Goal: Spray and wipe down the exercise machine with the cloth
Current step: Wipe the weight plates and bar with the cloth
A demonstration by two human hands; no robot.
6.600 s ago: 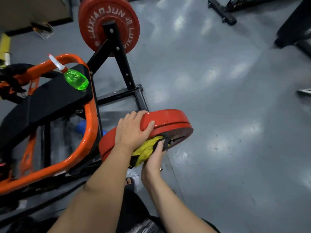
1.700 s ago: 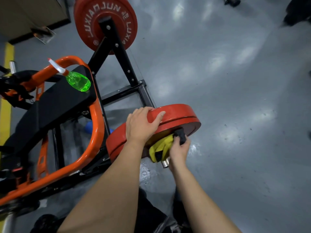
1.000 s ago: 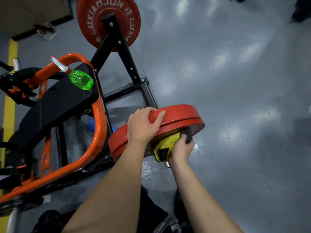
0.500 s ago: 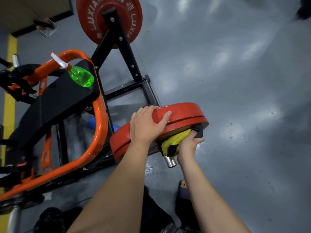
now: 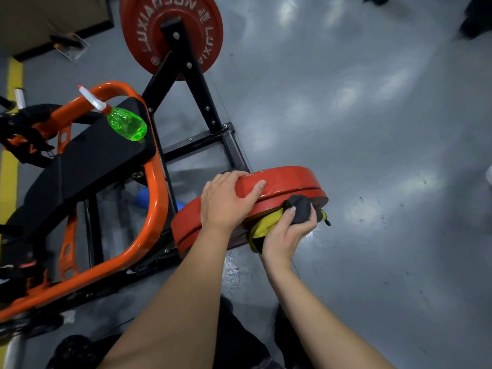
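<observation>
Red and plainly heavy, the weight plate (image 5: pixel 282 182) hangs on the machine's near right side; it would likely turn on its peg unless steadied at the rim. The left hand (image 5: pixel 226 202) grips that top rim, fingers curled over the edge. The right hand (image 5: pixel 286 233) clutches the yellow-and-grey cloth (image 5: pixel 267 222), bunched against the plate's near face. Soft and light, it is best held wadded. The green spray bottle (image 5: pixel 127 124) lies far left on the black pad (image 5: pixel 87 161).
</observation>
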